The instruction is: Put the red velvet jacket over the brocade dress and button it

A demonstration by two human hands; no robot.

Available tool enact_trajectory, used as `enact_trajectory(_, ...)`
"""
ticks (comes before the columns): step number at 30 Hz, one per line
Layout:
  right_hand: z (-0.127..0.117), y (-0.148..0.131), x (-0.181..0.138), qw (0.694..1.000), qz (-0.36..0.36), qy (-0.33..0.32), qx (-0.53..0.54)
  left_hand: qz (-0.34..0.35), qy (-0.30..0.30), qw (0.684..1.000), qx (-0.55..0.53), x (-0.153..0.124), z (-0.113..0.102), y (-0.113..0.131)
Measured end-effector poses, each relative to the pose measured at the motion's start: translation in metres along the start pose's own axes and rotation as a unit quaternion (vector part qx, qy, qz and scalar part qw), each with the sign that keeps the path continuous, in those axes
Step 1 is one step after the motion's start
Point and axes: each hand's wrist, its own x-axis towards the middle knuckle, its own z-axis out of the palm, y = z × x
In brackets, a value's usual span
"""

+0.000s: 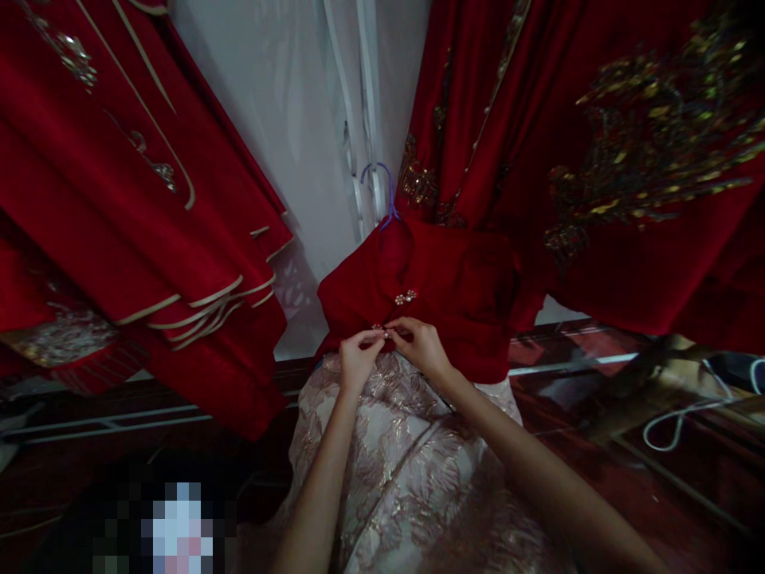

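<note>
A short red jacket (454, 263) lies spread over pale brocade fabric (400, 446) with a shiny leaf pattern. From its neckline sticks the hook of a purple hanger (390, 187). One jewelled flower clasp (406, 297) shows at the chest. Just below it, my left hand (359, 357) and my right hand (421, 344) meet at the front edge of the jacket. Thumb and forefinger of each are pinched on a second small jewelled clasp (378, 327), mostly hidden by the fingertips.
Red garments with gold piping (137, 175) hang at the left. More red cloth with gold sequin embroidery (645, 159) hangs at the right. Behind is a pale wall (256, 96). A white cord (675, 422) loops at the right, and a metal rail (119, 422) runs low at the left.
</note>
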Motion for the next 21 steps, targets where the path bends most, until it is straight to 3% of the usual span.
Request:
enact_trajectory(4, -0.002, 0.001, 0.001, 0.997, 0.024, -0.017, 0.065, -0.021, 0.030, 0.994, -0.099, 0.003, 0.011, -0.009)
enact_trajectory(7, -0.011, -0.001, -0.002, 0.993, 0.038, -0.053, 0.098, 0.008, 0.038, 0.995, -0.095, 0.003, 0.014, -0.008)
enact_trajectory(11, -0.040, 0.005, -0.019, 0.992, 0.074, -0.073, 0.076, 0.102, 0.032, 0.985, 0.134, -0.003, -0.006, -0.006)
enact_trajectory(16, -0.075, 0.030, -0.051, 0.982, 0.167, -0.043, -0.078, 0.120, -0.095, 0.888, 0.433, -0.003, -0.047, -0.010)
enact_trajectory(18, -0.077, 0.037, -0.060, 0.975, 0.173, -0.070, -0.118, 0.112, -0.114, 0.872, 0.463, 0.000, -0.056, -0.008)
enact_trajectory(21, -0.065, 0.038, -0.068, 0.975, 0.135, -0.086, -0.153, 0.108, -0.073, 0.901, 0.414, -0.003, -0.058, 0.003)
